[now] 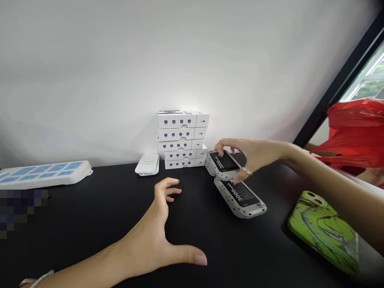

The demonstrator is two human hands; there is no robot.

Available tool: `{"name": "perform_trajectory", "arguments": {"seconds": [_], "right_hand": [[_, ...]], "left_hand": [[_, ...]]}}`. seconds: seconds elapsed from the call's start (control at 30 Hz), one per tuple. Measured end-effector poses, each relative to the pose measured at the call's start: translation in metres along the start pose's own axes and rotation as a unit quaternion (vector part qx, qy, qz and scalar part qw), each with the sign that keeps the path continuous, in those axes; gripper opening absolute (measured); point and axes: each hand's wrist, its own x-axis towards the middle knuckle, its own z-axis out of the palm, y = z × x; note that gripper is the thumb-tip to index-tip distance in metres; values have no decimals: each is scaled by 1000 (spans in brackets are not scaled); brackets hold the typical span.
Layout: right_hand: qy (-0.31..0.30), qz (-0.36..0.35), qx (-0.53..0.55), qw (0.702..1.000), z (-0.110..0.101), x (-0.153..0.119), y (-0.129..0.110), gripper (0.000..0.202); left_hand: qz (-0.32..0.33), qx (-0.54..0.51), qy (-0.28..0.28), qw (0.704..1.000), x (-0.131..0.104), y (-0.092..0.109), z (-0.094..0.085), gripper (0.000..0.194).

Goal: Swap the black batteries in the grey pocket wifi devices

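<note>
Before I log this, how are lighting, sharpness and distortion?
Head view: the wall glows brightest above the white boxes; "3000mAh" reads on the gray devices, but the boxes' small print doesn't; a pixelated patch covers part of the left edge; the power strip looks stretched, suggesting wide-angle distortion.

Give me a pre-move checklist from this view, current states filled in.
1. Right hand has finger and thumb on the upper unit: ok.
2. Left hand free, thumb and fingers spread: ok.
3. Upper unit clear of the front stack: cannot tell; they overlap in this single view.
4. Boxes stacked flush: not ok; the lower two sit offset from those above.
5. Phone clear of both hands: ok.
6. Right forearm clear of the phone: cannot tell; it crosses in front of it.
</note>
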Motion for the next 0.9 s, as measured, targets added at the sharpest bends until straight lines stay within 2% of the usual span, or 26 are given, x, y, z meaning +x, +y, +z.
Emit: {"name": "perform_trajectory", "arguments": {"seconds": [0.07,0.17,0.27,0.37,0.43,0.53,0.6,0.63,0.67,0.73,0.8,0.9], "right_hand": [[33,12,7,999,6,9,20,62],[53,22,35,998,20,19,35,62],[48,18,65,997,28,24,39,59],[41,6,78,996,24,23,37,58],[59,19,61,996,17,17,30,61],[119,93,4,989,12,2,7,64],[106,151,-41,982,20,-12,-16,65],[74,173,-71,979,27,-19,-28,68],[39,190,-107,975,36,-25,-38,71],[20,198,-184,962,53,-36,-54,70],[17,202,-206,957,65,-43,-60,66],[39,205,-193,959,70,-50,-61,61]], "left_hand": [[5,3,7,1000,0,-1,1,106],[11,6,10,1000,0,-3,2,106],[10,12,5,1000,-1,-4,3,105],[11,16,11,1000,-1,-4,3,106],[4,14,12,1000,-2,-4,3,105],[-13,7,9,1000,-2,0,3,105],[-24,4,7,1000,-2,2,2,105],[-29,4,5,1000,-2,3,2,106],[-34,4,4,999,-2,4,2,106],[-39,6,5,999,-3,5,2,106],[-32,10,8,999,-3,4,3,105],[-26,14,13,999,-3,4,3,103]]}}
